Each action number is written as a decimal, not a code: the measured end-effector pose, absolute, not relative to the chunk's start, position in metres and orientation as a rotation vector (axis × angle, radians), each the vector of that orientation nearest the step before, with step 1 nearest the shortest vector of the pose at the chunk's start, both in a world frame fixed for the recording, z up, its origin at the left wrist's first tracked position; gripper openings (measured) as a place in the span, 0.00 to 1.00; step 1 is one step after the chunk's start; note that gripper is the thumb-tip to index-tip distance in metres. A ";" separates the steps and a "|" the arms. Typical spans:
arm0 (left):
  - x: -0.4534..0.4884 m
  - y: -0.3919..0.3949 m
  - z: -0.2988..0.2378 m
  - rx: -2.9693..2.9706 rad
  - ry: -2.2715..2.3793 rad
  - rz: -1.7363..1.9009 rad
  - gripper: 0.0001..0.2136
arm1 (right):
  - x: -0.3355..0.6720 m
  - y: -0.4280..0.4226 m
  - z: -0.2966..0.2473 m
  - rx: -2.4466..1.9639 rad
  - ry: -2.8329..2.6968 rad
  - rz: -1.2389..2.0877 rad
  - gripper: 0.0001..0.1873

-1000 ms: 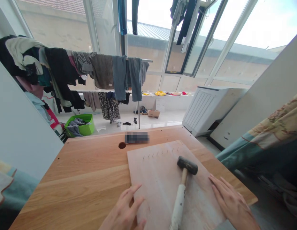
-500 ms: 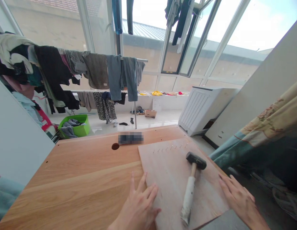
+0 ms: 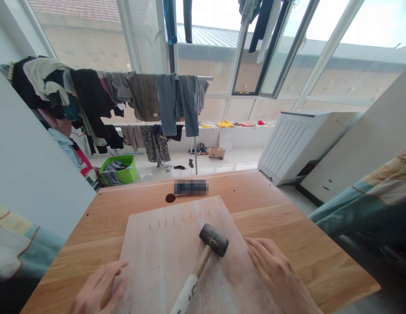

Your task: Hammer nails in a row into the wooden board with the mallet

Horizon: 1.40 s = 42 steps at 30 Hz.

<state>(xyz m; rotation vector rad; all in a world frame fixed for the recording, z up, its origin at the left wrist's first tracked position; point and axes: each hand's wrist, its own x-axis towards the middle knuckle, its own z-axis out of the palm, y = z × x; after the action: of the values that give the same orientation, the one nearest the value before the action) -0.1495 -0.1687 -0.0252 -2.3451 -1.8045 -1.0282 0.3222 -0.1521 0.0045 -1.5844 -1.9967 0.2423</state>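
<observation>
A pale wooden board (image 3: pixel 150 257) lies on the wooden tabletop, with a row of several thin nails (image 3: pixel 174 219) standing up near its far edge. Across the board rests a mallet (image 3: pixel 214 240) with a black head and a wooden handle wrapped in white; neither hand touches it. My left hand (image 3: pixel 100 288), slightly blurred, is at the board's left edge, fingers extended and thumb apart. Along the right edge lies my right hand (image 3: pixel 276 270), its fingers stretched out against the board's side. The board's near end runs out of view.
A pixelated dark object (image 3: pixel 191 187) sits near the table's far edge beside a round hole (image 3: pixel 170 198). Beyond stand a laundry rack (image 3: pixel 204 78) full of clothes, a green basket (image 3: pixel 126 174) and a white cabinet-like unit (image 3: pixel 284 148). Curtains (image 3: pixel 363 205) hang at the right.
The board, with the mallet on it, has shifted left across the tabletop and turned. Both hands have moved left along with its edges. The head view has swung slightly left.
</observation>
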 end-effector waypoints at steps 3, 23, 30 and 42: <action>-0.135 -0.127 -0.008 -2.301 -2.015 -1.148 0.19 | 0.286 -0.093 0.025 -1.456 -2.026 0.388 0.15; -0.077 -0.041 0.005 -2.829 -2.030 -1.210 0.15 | 0.211 -0.004 0.057 -1.304 -2.468 0.497 0.07; -0.061 -0.039 0.010 -2.895 -1.959 -1.121 0.14 | 0.194 0.000 0.053 -1.317 -2.519 0.585 0.16; -0.030 -0.033 0.011 -2.869 -1.907 -1.250 0.14 | 0.163 -0.009 0.062 -1.237 -2.502 0.662 0.08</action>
<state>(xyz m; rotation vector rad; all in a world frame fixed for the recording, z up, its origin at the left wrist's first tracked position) -0.0301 -0.0330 0.0111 -2.8688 -1.9068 -1.2496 0.1628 -0.0091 0.0625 -1.2367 -2.5024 0.6624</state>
